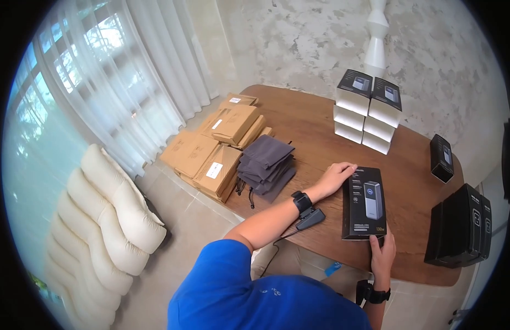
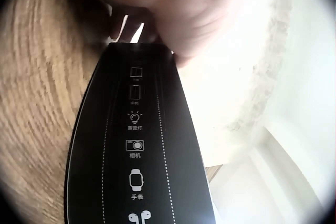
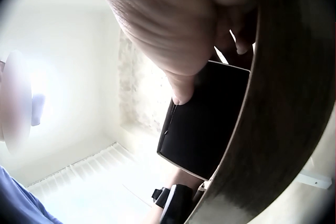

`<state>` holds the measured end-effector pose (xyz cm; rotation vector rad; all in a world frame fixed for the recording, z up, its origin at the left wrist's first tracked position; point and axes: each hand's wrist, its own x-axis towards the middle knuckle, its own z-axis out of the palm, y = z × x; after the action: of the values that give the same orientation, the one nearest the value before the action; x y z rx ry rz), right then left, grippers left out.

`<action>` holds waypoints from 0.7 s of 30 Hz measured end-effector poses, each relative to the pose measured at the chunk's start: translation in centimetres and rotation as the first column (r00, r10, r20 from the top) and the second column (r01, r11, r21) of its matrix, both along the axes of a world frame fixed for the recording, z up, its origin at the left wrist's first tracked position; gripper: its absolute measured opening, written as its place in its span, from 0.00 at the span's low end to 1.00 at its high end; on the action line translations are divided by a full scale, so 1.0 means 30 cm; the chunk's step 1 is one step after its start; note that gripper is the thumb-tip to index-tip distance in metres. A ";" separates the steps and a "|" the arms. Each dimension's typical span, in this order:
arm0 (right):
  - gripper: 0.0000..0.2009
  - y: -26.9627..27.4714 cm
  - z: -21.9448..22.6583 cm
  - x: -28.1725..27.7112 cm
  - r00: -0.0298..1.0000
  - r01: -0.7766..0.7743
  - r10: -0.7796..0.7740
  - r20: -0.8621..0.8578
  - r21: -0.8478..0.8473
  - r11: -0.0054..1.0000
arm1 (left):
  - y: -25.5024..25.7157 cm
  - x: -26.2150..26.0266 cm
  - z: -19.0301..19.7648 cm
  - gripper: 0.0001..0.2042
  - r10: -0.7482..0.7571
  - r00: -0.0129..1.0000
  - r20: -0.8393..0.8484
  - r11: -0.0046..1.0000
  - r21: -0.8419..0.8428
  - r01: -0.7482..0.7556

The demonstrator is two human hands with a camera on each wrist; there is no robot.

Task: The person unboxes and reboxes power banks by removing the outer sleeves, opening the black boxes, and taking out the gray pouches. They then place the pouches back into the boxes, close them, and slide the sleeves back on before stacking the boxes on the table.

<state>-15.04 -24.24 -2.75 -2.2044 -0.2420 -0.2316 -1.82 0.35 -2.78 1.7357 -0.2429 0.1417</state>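
A black printed power bank box (image 1: pixel 364 204) lies near the table's front edge with its pictured face up. At its far left corner my left hand (image 1: pixel 337 176) grips the end. My right hand (image 1: pixel 382 254) holds the near end, thumb up at the top edge. The left wrist view looks along the side of the box (image 2: pixel 135 145), printed with white device icons; the left fingers are partly hidden behind the far end. In the right wrist view, the right thumb (image 3: pixel 184 88) presses on the edge of the plain black end face, its fingers lying along the far side.
Stacked black-and-white boxes (image 1: pixel 367 113) stand at the back. One black box (image 1: pixel 442 158) sits farther right, near larger black packages (image 1: pixel 461 228). On the left are brown cartons (image 1: pixel 203 157) and a pile of grey drawstring pouches (image 1: pixel 266 165). A cable hangs by the left wrist.
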 end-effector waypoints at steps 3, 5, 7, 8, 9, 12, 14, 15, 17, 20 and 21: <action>0.26 -0.013 0.000 0.010 0.992 0.001 0.017 -0.126 0.141 0.990 | 0.029 -0.023 0.052 0.26 0.060 0.993 0.102 0.942 0.322 -0.090; 0.26 -0.025 0.014 0.004 0.975 -0.053 0.142 -0.170 0.443 0.895 | 0.056 -0.072 0.113 0.27 0.068 0.994 0.090 0.871 0.480 -0.103; 0.25 -0.025 0.008 0.008 0.989 -0.074 0.129 -0.073 0.506 0.859 | 0.075 -0.167 0.153 0.25 0.075 0.992 0.100 0.839 0.531 -0.117; 0.25 -0.027 0.007 0.007 0.986 -0.155 0.162 0.035 0.543 0.826 | 0.089 -0.205 0.120 0.28 0.111 0.991 0.072 0.836 0.533 -0.133; 0.25 -0.028 0.016 0.002 0.996 -0.080 0.082 0.023 0.571 0.817 | 0.090 -0.262 0.150 0.31 0.082 0.993 -0.088 0.865 0.501 -0.027; 0.24 -0.022 0.032 -0.002 0.999 -0.039 0.028 0.032 0.463 0.886 | 0.062 -0.394 0.139 0.29 -0.075 0.890 -0.450 0.997 -0.040 0.064; 0.24 -0.018 0.040 -0.003 0.998 -0.058 0.058 0.001 0.156 0.986 | 0.053 -0.433 0.091 0.29 -0.306 0.797 -0.521 0.919 -0.382 0.103; 0.26 -0.005 0.043 -0.006 0.999 -0.029 0.032 -0.018 0.159 0.987 | 0.048 -0.438 0.089 0.29 -0.334 0.778 -0.533 0.919 -0.367 0.143; 0.26 -0.006 0.037 -0.004 1.000 -0.011 0.011 0.005 0.157 0.988 | 0.030 -0.446 0.097 0.27 -0.370 0.748 -0.551 0.858 -0.512 0.047; 0.26 -0.015 0.023 -0.001 0.998 -0.049 0.040 0.057 0.178 0.983 | 0.014 -0.424 0.088 0.25 -0.503 0.699 -0.508 0.804 -0.573 0.162; 0.26 -0.020 0.023 -0.004 0.993 -0.093 0.075 0.094 0.215 0.972 | 0.000 -0.422 0.092 0.25 -0.504 0.698 -0.509 0.806 -0.567 0.169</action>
<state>-15.15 -24.83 -2.05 -1.9632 -0.3401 -0.2918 -14.48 0.36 -0.02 1.1110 -0.0143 -0.6371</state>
